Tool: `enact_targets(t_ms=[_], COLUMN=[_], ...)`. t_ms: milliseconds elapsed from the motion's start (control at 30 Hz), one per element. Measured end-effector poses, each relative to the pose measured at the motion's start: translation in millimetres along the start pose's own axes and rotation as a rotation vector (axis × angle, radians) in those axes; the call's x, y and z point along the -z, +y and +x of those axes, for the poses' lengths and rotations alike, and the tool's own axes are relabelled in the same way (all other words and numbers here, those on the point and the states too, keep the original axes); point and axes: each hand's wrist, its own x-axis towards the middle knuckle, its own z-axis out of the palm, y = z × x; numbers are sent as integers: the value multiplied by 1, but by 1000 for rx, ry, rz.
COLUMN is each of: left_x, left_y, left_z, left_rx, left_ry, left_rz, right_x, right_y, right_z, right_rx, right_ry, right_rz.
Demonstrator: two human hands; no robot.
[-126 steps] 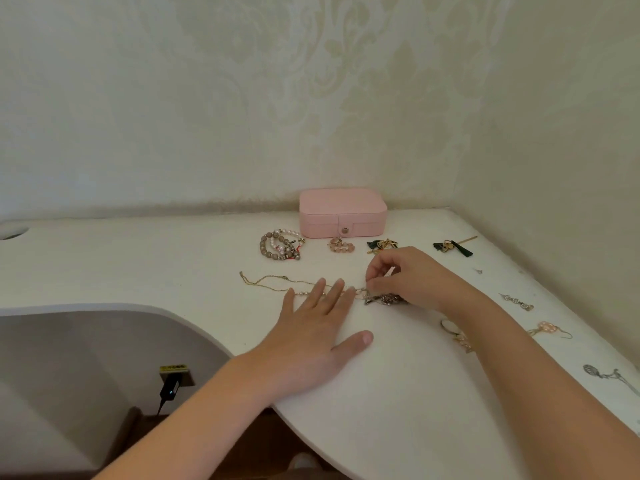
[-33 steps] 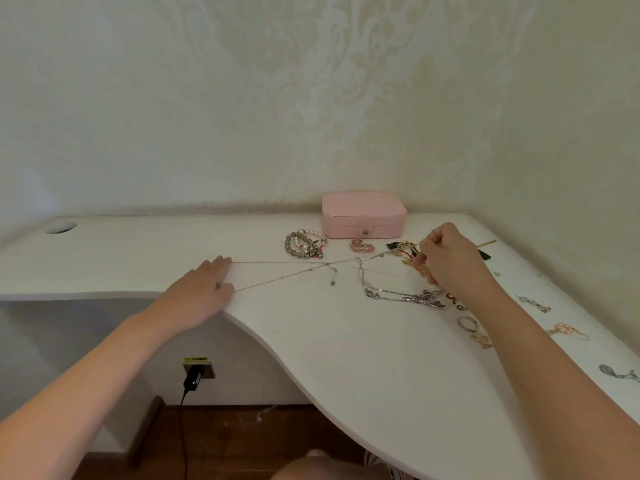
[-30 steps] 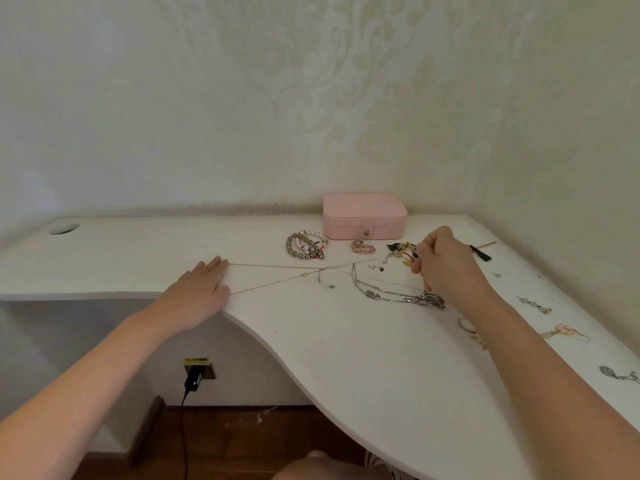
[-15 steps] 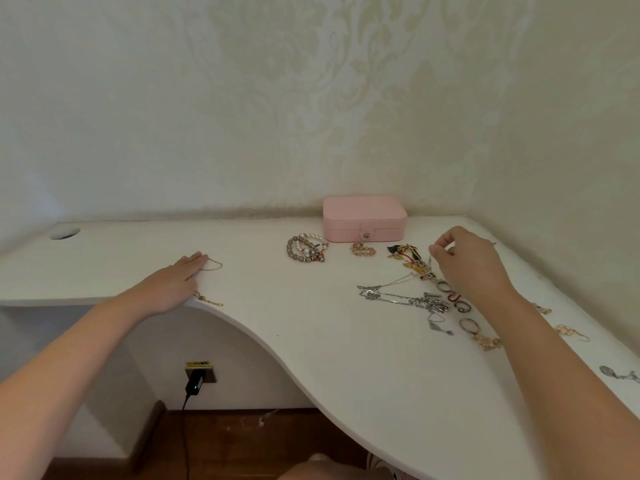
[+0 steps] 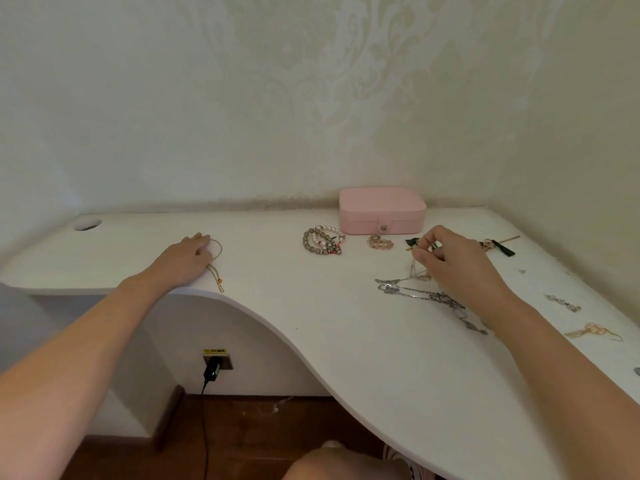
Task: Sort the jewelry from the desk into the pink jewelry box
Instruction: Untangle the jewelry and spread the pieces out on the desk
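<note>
The pink jewelry box (image 5: 381, 211) stands closed against the back wall. My left hand (image 5: 187, 261) lies flat on the desk, and its fingers rest on a thin gold necklace (image 5: 216, 270) bunched near the front edge. My right hand (image 5: 453, 265) hovers in front of the box with curled fingers and pinches a fine silver necklace (image 5: 414, 292). The rest of that necklace lies tangled on the desk below the hand. Beaded bracelets (image 5: 322, 241) and a small pink bead bracelet (image 5: 380, 241) lie just in front of the box.
A dark green tassel piece (image 5: 504, 247) lies right of my right hand. Earrings (image 5: 562, 303) and a gold-pink earring (image 5: 594, 332) sit along the right side of the white desk (image 5: 346, 341). A cable hole (image 5: 87, 224) is at the far left.
The gold necklace was stretched between both hands. My right hand let it go, my left hand drew it leftward into a bunch, and my right hand took up the silver necklace.
</note>
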Motion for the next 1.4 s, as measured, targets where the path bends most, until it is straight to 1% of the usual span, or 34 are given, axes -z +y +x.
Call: enact_targets(t_ms=[33, 100, 267, 333, 433, 500, 567, 667, 767, 833, 867, 900, 933, 967, 1000, 1067, 1100, 1167, 1300, 1400], left_x=[-1, -1, 0, -10, -30, -37, -36, -27, -21, -19, -19, -20, -21, -20, -21, -27, -32, -42, -51, -54], left_y=[1, 6, 28, 51, 89, 99, 93, 71, 65, 79, 92, 108, 127, 147, 167, 199, 211, 228, 239, 233], left_z=[-2, -7, -18, -23, -29, -24, -15, -9, -8, -10, -13, -18, -25, -35, -45, -60, -64, -68, -73, -70], left_rx=[-11, -19, 96, 77, -1, -40, -53, 67, 161, 138, 57, -61, -181, -287, -371, -484, -516, -522, -487, -369], left_ry=[15, -9, -139, -173, -187, -182, -151, -97, -92, 5, 89, 167, 192, 148, 42, -195, -278, -370, -375, -535], left_rz=[-8, 21, 168, 186, 187, 156, 151, 124, 117, 137, 87, -40, -222, -416, -582, -795, -861, -994, -1185, -1483], right_x=[-1, -2, -4, -4, -3, 0, 2, 2, 0, 1, 2, 3, 4, 6, 8, 11, 13, 17, 20, 20], right_y=[0, 2, -2, -5, -8, -8, -7, -7, -8, -8, -8, -8, -7, -8, -9, -11, -12, -16, -18, -13], right_z=[0, 0, 0, -2, -4, -5, -4, -4, -4, -3, -3, -2, -2, -2, -3, -3, -3, -2, -2, -2], right_rx=[5, 10, 29, 50, 75, 82, 84, 90, 105, 109, 110, 111, 113, 116, 120, 133, 138, 146, 158, 118], right_ry=[-4, -7, -5, -7, 1, 21, 50, 83, 90, 94, 95, 97, 99, 102, 103, 104, 108, 119, 103, 51], right_rz=[2, 9, 23, 28, 64, 112, 139, 151, 144, 153, 165, 185, 208, 230, 253, 322, 359, 403, 472, 465])
